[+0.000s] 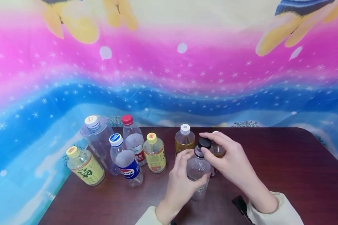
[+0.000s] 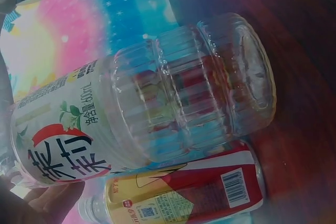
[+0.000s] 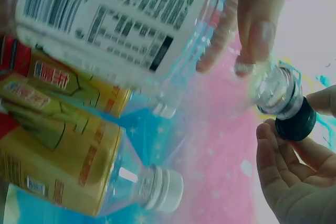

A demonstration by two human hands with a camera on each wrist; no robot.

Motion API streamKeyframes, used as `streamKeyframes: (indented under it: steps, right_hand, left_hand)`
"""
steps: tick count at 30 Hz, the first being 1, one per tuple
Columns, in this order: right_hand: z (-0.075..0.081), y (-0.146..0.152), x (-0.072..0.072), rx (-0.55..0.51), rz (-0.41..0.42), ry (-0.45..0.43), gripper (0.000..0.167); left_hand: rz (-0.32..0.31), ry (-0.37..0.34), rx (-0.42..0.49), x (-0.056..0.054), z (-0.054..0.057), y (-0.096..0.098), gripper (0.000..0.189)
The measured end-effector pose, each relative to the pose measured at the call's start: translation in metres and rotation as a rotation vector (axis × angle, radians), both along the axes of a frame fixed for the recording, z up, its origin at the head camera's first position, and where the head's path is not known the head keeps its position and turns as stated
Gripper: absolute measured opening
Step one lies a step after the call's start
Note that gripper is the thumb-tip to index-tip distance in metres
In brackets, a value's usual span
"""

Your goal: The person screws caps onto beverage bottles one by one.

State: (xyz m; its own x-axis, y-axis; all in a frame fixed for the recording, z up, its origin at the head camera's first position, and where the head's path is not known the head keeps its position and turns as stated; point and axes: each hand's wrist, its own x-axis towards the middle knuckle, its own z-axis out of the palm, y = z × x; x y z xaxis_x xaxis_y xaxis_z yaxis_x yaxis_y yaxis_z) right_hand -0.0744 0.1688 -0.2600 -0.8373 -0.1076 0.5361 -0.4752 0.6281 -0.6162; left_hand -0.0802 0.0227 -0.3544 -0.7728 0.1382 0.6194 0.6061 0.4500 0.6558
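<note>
A clear ribbed plastic bottle (image 1: 198, 168) with a printed label (image 2: 63, 124) stands slightly tilted above the table's front middle. My left hand (image 1: 181, 178) holds it round the upper body, fingers on the far side and thumb on the near side. At its mouth is a black cap (image 1: 204, 142), which my right hand (image 1: 231, 157) pinches between thumb and fingers. Clear neck shows below the black cap (image 3: 296, 120) in the right wrist view; whether the cap is threaded on, I cannot tell. The bottle's base (image 2: 254, 72) shows in the left wrist view.
Just behind are two gold-labelled bottles, one with a white cap (image 1: 185, 128), the other partly hidden by my right hand. To the left stand several capped bottles, among them a blue-labelled one (image 1: 129, 168), a red-capped one (image 1: 133, 139) and a yellow-capped one (image 1: 155, 154).
</note>
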Motion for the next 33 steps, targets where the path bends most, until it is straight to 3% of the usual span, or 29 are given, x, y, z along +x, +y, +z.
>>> streamKeyframes:
  steps: [6, 20, 26, 33]
  right_hand:
    - [-0.0044, -0.0023, 0.0016, 0.035, 0.044, -0.079, 0.036]
    - [-0.0064, 0.0017, -0.0005, 0.093, 0.108, -0.012, 0.041]
    - [-0.0078, 0.0012, -0.001, 0.104, 0.077, 0.022, 0.039]
    - [-0.0081, 0.0008, -0.0021, 0.045, 0.04, -0.065, 0.035]
  left_hand:
    - [0.011, 0.029, -0.016, 0.0001, -0.0022, -0.0001, 0.065]
    - [0.019, 0.038, -0.032, -0.0005, -0.0054, -0.0008, 0.067]
    - [0.027, 0.053, -0.046, -0.0007, -0.006, -0.001, 0.068]
    - [0.016, 0.052, -0.038, -0.001, -0.0059, -0.0001, 0.068]
